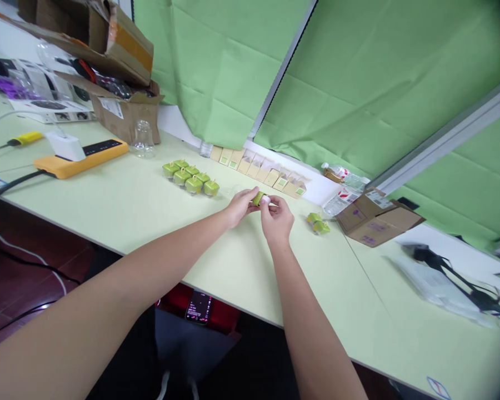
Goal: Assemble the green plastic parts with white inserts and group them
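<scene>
My left hand is closed around one side of a small green container, held just above the table. On its other side, my right hand has thumb and fingers pinched together on it. A pale pinkish-white bit shows by the right thumb; what it is I cannot make out. Left of my hands stand several small clear containers with green tops, in rows. Another small group of the same green-topped containers sits to the right. My fingers partly hide the held piece.
Small kraft boxes line the table's back edge. A cardboard box and plastic bottles stand at right, near a black strap. At left are an orange power strip, a clear jar, a screwdriver and stacked cartons.
</scene>
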{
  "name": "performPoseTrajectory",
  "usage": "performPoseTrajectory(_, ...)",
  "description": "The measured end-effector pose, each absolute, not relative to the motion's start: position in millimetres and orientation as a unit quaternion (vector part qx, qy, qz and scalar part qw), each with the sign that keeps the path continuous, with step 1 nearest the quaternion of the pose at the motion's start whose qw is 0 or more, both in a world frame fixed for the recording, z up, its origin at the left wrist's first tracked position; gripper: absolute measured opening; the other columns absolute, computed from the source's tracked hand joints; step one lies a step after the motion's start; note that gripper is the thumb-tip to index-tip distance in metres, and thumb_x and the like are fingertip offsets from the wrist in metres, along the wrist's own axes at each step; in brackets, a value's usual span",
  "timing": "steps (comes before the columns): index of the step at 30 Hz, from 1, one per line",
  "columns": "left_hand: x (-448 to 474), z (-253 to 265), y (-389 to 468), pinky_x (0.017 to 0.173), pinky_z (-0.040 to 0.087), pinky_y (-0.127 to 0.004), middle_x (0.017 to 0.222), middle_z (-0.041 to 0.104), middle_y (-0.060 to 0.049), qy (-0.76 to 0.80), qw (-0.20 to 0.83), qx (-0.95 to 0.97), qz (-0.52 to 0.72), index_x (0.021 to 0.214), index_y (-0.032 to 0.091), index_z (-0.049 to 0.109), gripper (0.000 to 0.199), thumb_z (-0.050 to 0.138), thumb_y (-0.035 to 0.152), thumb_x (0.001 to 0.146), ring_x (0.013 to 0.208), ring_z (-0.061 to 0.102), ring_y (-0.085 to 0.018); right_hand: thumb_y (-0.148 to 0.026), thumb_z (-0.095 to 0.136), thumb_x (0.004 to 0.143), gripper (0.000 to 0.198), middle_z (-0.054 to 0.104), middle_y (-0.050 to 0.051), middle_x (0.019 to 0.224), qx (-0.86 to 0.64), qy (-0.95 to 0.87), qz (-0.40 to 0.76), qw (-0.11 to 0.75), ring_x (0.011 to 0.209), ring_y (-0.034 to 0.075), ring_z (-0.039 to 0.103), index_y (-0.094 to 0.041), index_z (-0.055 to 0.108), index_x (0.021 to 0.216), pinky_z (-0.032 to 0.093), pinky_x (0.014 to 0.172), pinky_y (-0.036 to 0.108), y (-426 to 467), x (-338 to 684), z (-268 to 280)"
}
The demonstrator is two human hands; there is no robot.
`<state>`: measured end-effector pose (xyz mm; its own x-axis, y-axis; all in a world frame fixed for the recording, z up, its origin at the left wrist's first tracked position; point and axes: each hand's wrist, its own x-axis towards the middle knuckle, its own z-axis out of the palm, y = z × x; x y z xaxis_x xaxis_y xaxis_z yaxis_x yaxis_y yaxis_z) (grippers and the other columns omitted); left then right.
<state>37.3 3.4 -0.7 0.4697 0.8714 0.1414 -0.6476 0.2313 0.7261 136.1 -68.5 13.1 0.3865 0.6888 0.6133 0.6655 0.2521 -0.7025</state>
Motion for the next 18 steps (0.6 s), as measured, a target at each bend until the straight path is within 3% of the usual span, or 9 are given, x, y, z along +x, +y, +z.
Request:
performPoseTrajectory(4,36.0,-2.1,4.6,0.094,0.05,-0.034,0.084,0.067,-0.005,0.123,0.779,0.396,0.47,0.088,0.01,0.068,0.035,0.077,0.042,0.078,0.084,0.064,-0.015,-0.044,0.062,0.083,0.029,0.071,0.005,0.098,-0.598,-0.557,0.004,0.577,0.074,0.016,0.066,-0.02,0.064,0.099,0.056,0.073,0.031,-68.0,136.4,11.4)
performPoseTrajectory(18,34.4,-3.7,3.2,0.092,0.049,-0.03,0.085,0.07,-0.005,0.112,0.809,0.355,0.454,0.09,0.011,0.069,0.028,0.076,0.036,0.082,0.082,0.065,-0.013,-0.042,0.064,0.082,0.029,0.07,0.005,0.099,-0.594,-0.562,-0.023,0.575,0.072,0.016,0.066,-0.02,0.064,0.101,0.056,0.073,0.032,-68.5,135.0,8.5)
